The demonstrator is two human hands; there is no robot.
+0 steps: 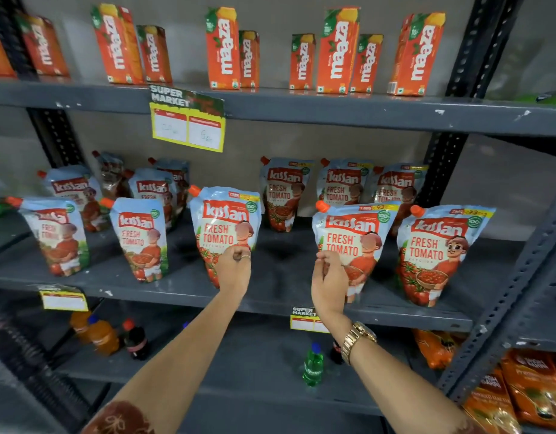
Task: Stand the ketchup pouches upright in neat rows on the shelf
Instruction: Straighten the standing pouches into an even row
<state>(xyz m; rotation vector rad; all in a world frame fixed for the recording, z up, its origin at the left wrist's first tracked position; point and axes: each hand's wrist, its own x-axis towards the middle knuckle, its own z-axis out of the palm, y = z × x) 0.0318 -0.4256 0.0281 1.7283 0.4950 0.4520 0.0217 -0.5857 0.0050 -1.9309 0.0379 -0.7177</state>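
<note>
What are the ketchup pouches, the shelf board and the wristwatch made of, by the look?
Ketchup pouches: flexible glossy printed film, probably plastic laminate; the faces crease and catch glare, and the orange spout caps look like hard plastic.
Shelf board: painted metal, likely steel; matte grey with pale chips along the edge, on perforated uprights.
Wristwatch: gold-toned link bracelet, apparently metal; shiny segmented links.

Both arms were stretched forward and up. The left hand (233,267) was loosely curled, the right hand (329,278) likewise, a watch (358,338) worn on its wrist.
</note>
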